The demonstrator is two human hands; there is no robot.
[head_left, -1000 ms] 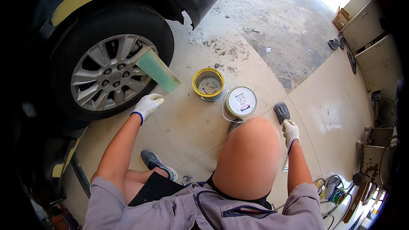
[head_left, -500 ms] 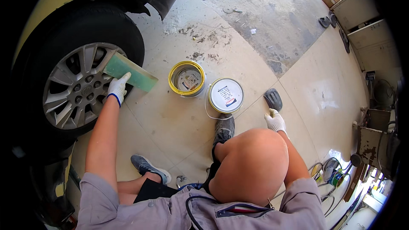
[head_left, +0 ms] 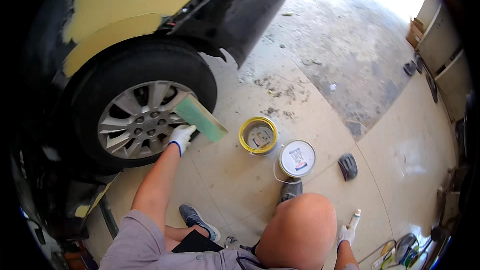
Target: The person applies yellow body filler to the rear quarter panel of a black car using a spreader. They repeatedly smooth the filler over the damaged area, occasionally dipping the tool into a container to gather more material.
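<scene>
In my gloved left hand (head_left: 183, 137) is a flat green rectangular board (head_left: 201, 118), gripped by its near edge in front of the car wheel (head_left: 145, 117). My gloved right hand (head_left: 346, 234) is low on the right, closed around a small white tube (head_left: 355, 218) with its capped end sticking up. Between my hands on the floor stand an uncovered can with a yellow rim (head_left: 258, 136) and a lidded white can with a wire handle (head_left: 297, 158). A dark grey rounded block (head_left: 347, 166) lies to their right.
A car panel with yellowish filler (head_left: 125, 0) rises above the wheel on the left. My bent knee (head_left: 305, 225) is between my arms. Cables and tools (head_left: 405, 250) crowd the lower right. Cabinets (head_left: 445, 50) stand at the far right.
My view has swung left, showing more of the car. My right hand has moved lower, and a white tube now shows in it. My left hand keeps hold of the green board.
</scene>
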